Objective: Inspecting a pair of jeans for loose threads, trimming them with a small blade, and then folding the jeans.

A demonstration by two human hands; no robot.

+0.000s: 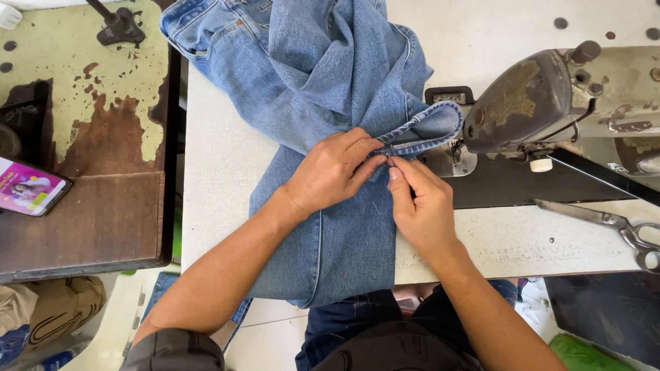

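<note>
The jeans (323, 103) are faded mid-blue denim, paler along the creases, with stitching in a lighter thread along the folded hem (419, 134). The sewing table (227, 178) under them is off-white with dark round spots near its far right corner. The sewing machine (543, 103) is grey-beige, its paint worn away in brown rusty patches, and its base plate is black. At the table's right edge lie steel-grey scissors (605, 220). The neighbouring table (89, 69) at left is pale yellow-green, flaking to reddish brown, with a plain brown near half. A phone (27, 187) there shows a pink and purple screen.
</note>
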